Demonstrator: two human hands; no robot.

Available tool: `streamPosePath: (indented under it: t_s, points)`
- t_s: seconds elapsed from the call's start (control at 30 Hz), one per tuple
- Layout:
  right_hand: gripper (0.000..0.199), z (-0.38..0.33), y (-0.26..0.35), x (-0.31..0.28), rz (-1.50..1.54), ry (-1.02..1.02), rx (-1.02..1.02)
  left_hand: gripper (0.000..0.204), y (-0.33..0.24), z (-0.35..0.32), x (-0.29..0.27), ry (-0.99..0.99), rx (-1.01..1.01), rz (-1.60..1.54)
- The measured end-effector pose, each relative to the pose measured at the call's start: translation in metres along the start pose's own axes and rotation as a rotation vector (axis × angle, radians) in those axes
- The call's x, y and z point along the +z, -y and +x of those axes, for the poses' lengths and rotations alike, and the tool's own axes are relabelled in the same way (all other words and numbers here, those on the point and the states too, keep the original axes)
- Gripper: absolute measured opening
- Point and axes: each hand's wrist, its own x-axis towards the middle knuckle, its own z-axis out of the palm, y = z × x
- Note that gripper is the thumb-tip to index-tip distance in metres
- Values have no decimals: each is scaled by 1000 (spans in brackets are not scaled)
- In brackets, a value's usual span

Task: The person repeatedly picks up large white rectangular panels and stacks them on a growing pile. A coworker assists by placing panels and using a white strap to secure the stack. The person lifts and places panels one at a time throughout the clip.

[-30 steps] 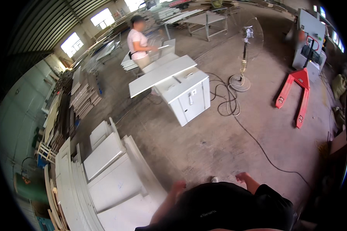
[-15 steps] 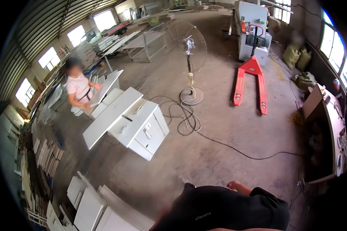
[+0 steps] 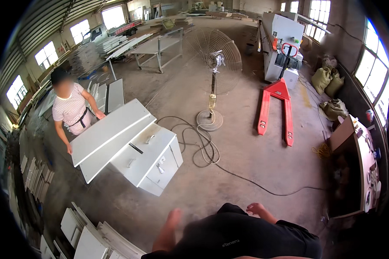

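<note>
My left hand [image 3: 173,217] is raised over the bare floor at the lower middle, smeared by motion, and its fingers do not show clearly. To its right, my right hand [image 3: 256,209] is held in front of my black shirt, with fingers loosely parted and nothing visible in them. Neither hand touches anything. Closest to them is a white cabinet [image 3: 164,166] with handles on its top. A white panel [image 3: 116,151] lies across it. Another person in a striped shirt grips a second white panel [image 3: 112,127] with both hands, over the first one.
A standing fan [image 3: 214,64] and its looped cable [image 3: 250,179] are ahead. A red pallet jack [image 3: 275,90] stands further right, before a grey machine [image 3: 285,32]. At right is a workbench [image 3: 361,146]. White boards [image 3: 90,244] lean at lower left.
My left hand has come into clearer view at the lower middle. The other person has brought a panel over the cabinet. The view has shifted slightly.
</note>
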Motion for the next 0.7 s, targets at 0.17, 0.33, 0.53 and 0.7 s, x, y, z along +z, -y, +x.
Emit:
streamPosePath:
  t_s: [0.17,0.33,0.53,0.7]
  points:
    - [25,57,101,-43,218,-62,-29,28,-34,77,-39,-76,143,-322]
    - [23,149,82,-65,141,158,-75,25,-10,75,-35,-2,97,-17]
    - [34,182,135,-128,-409,185,-173,27,11,17,-1,111,-99,245]
    - [38,281,139,-169,-383,311,-142,29,-45,45,17,-12,-221,39]
